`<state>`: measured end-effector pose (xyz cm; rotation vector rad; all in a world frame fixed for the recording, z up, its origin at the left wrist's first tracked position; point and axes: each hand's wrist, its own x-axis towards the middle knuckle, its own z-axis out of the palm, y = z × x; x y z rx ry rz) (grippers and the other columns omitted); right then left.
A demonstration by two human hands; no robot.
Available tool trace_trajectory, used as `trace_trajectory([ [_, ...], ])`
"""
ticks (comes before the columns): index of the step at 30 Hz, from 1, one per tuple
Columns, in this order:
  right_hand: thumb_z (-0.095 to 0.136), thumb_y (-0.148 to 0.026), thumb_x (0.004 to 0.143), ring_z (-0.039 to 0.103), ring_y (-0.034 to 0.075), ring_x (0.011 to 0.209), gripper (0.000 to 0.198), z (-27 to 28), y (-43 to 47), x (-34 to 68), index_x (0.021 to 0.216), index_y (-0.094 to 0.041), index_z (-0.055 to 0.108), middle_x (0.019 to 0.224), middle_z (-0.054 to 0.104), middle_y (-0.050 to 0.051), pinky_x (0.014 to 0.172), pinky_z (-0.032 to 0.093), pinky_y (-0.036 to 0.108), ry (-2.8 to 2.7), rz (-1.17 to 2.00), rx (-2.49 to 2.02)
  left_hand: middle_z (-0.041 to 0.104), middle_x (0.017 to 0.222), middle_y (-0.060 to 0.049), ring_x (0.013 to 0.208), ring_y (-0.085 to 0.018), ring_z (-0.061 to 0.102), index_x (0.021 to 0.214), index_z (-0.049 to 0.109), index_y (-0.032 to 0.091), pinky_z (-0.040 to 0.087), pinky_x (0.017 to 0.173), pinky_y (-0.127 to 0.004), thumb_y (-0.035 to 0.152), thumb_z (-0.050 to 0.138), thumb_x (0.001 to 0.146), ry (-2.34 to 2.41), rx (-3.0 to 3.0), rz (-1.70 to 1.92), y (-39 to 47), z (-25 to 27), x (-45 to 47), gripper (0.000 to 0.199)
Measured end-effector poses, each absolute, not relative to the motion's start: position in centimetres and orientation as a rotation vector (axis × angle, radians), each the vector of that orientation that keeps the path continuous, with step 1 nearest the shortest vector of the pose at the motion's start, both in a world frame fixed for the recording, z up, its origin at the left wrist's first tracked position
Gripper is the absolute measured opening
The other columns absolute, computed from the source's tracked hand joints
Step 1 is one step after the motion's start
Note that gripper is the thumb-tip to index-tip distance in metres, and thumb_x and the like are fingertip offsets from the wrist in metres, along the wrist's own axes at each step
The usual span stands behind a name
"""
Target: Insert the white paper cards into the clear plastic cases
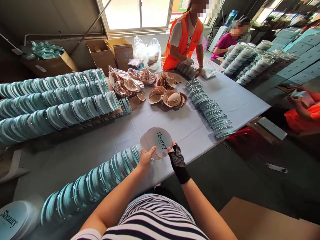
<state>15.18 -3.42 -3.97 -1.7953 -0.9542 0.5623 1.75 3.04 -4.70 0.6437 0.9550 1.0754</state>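
Over the near edge of the table [190, 130], the left hand [146, 159] and the gloved right hand [177, 159] together pinch a clear case [157, 142] printed "Sbeauty", the left at its lower left rim, the right at its lower right. Just left of them a row of cases [92, 183] runs toward the near left corner. Mid-table lie tan cups [168, 97], beside a second row [210, 108] along the right edge. Long stacked rows [57, 100] fill the left side. At the far edge a person in an orange vest [185, 40] handles more cases.
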Motion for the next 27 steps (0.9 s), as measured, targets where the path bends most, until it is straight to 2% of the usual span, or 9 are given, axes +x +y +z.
trace_trajectory([
  [2,0.051,-0.052,0.085,0.043,0.026,0.133,0.059,-3.8,-3.8,13.9,0.132,-0.017,0.053,0.144,0.045,0.014,0.109,0.039,0.045,-1.135,0.489,-1.741,0.073,0.103,-0.013,0.095,-0.026,0.069,0.102,0.071,0.013,0.053,0.088,-0.038,0.036,0.081,0.065,1.023,0.632,1.081,2.3,-5.5,1.8,0.045],
  [3,0.053,-0.050,0.085,0.047,0.026,0.130,0.055,-3.8,-3.8,13.3,0.129,-0.018,0.056,0.141,0.048,0.014,0.106,0.043,0.043,-1.176,0.501,-1.711,0.074,0.101,-0.013,0.093,-0.026,0.069,0.099,0.071,0.012,0.054,0.087,-0.038,0.037,0.082,0.065,1.044,0.629,1.069,2.0,-5.8,1.8,0.044],
  [6,0.053,-0.051,0.082,0.068,0.024,0.089,0.046,-4.3,-3.2,13.3,0.108,-0.015,0.066,0.106,0.069,0.014,0.074,0.057,0.036,-0.997,0.706,-1.685,0.074,0.094,-0.012,0.085,-0.024,0.070,0.095,0.071,0.012,0.056,0.079,-0.034,0.034,0.083,0.063,1.054,0.573,0.997,2.0,-6.2,1.6,0.041],
  [7,0.051,-0.053,0.082,0.068,0.023,0.074,0.046,-4.6,-3.1,14.1,0.102,-0.014,0.067,0.094,0.071,0.013,0.062,0.057,0.033,-0.870,0.738,-1.700,0.074,0.094,-0.011,0.084,-0.023,0.070,0.097,0.071,0.012,0.057,0.076,-0.032,0.031,0.084,0.063,1.068,0.523,0.999,2.5,-6.2,1.5,0.041],
  [9,0.050,-0.055,0.082,0.065,0.021,0.063,0.048,-5.3,-3.6,16.5,0.097,-0.012,0.066,0.085,0.071,0.012,0.052,0.052,0.030,-0.701,0.664,-1.765,0.074,0.097,-0.008,0.086,-0.020,0.070,0.103,0.069,0.015,0.057,0.073,-0.028,0.023,0.081,0.066,1.088,0.401,1.071,4.2,-5.9,1.4,0.040],
  [12,0.050,-0.055,0.083,0.065,0.022,0.068,0.048,-6.5,-6.5,20.4,0.093,-0.012,0.068,0.082,0.071,0.013,0.057,0.050,0.030,-0.883,0.358,-1.973,0.073,0.108,-0.006,0.097,-0.018,0.068,0.113,0.065,0.019,0.057,0.080,-0.027,0.013,0.071,0.074,1.027,0.278,1.197,8.1,-5.6,1.9,0.040],
  [16,0.037,-0.047,0.091,0.065,0.021,0.066,0.047,-8.0,-10.8,22.2,0.089,-0.015,0.072,0.074,0.071,0.012,0.060,0.046,0.028,-1.464,0.144,-2.146,0.073,0.109,-0.007,0.108,-0.019,0.065,0.111,0.066,0.016,0.052,0.096,-0.031,0.008,0.062,0.081,0.950,0.200,1.163,12.0,-6.6,3.8,0.031],
  [22,0.033,-0.030,0.096,0.067,0.021,0.081,0.036,-8.2,-7.4,19.7,0.103,-0.020,0.067,0.090,0.073,0.010,0.067,0.041,0.026,-1.847,0.451,-2.417,0.074,0.106,-0.007,0.116,-0.022,0.062,0.106,0.067,0.015,0.045,0.107,-0.037,0.006,0.066,0.078,0.976,0.180,1.081,12.2,-9.1,5.2,0.030],
  [27,0.036,-0.033,0.098,0.068,0.026,0.084,0.032,-7.0,-0.9,18.0,0.119,-0.018,0.055,0.092,0.072,0.012,0.066,0.041,0.030,-2.001,0.742,-2.548,0.073,0.108,-0.009,0.117,-0.025,0.061,0.106,0.067,0.014,0.043,0.109,-0.040,0.009,0.072,0.072,0.948,0.244,1.087,12.0,-9.6,5.1,0.035],
])
